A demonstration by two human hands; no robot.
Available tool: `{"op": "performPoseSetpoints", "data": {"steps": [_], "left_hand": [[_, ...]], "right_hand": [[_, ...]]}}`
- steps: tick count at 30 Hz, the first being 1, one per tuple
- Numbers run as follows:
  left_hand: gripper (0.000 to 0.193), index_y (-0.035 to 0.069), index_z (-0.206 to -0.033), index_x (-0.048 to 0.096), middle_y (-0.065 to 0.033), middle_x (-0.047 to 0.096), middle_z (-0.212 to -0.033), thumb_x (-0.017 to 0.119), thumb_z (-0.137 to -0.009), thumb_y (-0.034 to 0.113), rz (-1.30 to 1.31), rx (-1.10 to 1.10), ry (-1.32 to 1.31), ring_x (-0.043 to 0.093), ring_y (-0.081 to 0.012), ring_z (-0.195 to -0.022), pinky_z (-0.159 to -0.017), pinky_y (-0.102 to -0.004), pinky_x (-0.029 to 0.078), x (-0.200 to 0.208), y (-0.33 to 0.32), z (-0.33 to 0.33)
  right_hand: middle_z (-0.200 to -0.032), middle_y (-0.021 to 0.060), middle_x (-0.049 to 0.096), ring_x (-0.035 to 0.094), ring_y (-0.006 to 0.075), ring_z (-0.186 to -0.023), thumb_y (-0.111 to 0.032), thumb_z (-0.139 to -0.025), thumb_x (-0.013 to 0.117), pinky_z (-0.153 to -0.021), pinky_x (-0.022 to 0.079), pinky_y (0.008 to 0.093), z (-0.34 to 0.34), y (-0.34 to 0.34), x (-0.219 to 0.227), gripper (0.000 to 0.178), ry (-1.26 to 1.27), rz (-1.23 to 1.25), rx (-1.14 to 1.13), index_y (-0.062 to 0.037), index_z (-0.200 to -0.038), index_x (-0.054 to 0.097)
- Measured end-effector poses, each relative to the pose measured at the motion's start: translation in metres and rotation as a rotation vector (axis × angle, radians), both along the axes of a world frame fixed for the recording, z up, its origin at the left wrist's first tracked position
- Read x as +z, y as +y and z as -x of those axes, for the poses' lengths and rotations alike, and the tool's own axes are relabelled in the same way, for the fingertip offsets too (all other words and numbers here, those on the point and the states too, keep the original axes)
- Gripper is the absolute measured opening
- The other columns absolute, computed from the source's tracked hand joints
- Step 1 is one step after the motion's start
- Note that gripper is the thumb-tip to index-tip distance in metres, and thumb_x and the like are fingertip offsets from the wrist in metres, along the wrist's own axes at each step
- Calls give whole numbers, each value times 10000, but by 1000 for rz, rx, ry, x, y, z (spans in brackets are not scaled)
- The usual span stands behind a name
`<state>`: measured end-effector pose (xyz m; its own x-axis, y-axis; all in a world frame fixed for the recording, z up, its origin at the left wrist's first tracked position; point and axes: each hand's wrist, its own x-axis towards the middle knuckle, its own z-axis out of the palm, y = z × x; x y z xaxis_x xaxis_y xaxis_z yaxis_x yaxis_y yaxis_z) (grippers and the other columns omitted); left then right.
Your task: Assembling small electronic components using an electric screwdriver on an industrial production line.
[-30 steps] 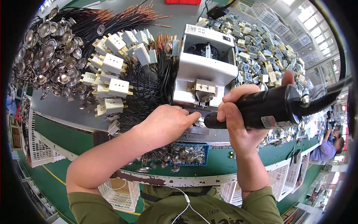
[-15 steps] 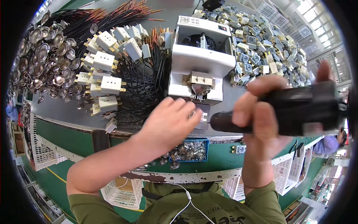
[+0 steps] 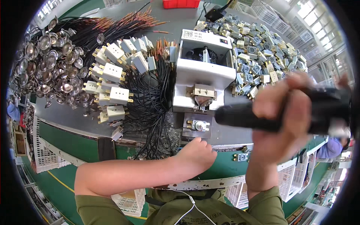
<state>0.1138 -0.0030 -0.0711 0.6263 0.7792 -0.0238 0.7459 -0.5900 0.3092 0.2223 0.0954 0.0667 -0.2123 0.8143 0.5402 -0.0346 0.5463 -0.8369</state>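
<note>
In my right hand is a black electric screwdriver, held sideways with its tapered end pointing left; hand and tool are blurred. My left hand is over the table's near edge, back upward and fingers curled under; whatever they hold is hidden. Just beyond it, a block with brass tabs and a round metal cap sits on a flat metal plate. Behind that plate stands a white screw feeder. The screwdriver's narrow end is right of the block, apart from it.
Left of the feeder lie cream sockets, black wires with copper-coloured ends and a heap of round metal caps. Grey and cream blocks are piled at the back right. A red bin stands at the far edge.
My left hand has come back from the plate to the near edge, over the blue tray of small metal parts. The block with its metal cap now shows. The screwdriver has shifted slightly right.
</note>
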Motion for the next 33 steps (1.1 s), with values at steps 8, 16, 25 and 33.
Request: {"op": "performPoseSetpoints", "data": {"steps": [8,16,25,33], "left_hand": [[120,96,-927,650,-53,604,-830,631,-822,152,92,-107,-178,637,-254,-879,-750,-399,511,4,11,16],[140,48,-911,666,-103,630,-843,643,-789,112,148,-50,-323,665,-311,-855,-741,-444,543,18,10,27],[201,64,-993,660,-86,632,-892,652,-795,95,89,30,-310,668,-274,-886,-807,-421,542,36,10,48],[94,74,-914,693,-57,669,-870,709,-822,84,-108,331,-377,664,-255,-847,-786,-383,522,45,14,80]], "right_hand": [[-1005,141,673,642,142,-667,102,-888,654,-613,557,278,36,20,-32,1123,360,-62,178,-190,-1577,-183],[-989,174,637,609,155,-624,49,-917,639,-613,537,315,43,33,-34,1047,168,-216,292,-172,-1593,-129],[-1019,238,666,692,274,-897,-158,-758,844,-789,568,337,47,75,-17,1142,158,110,955,-122,-1616,91],[-1051,259,672,701,218,-788,-101,-801,777,-755,567,337,45,67,-18,1060,72,49,733,-88,-1610,91]]}}
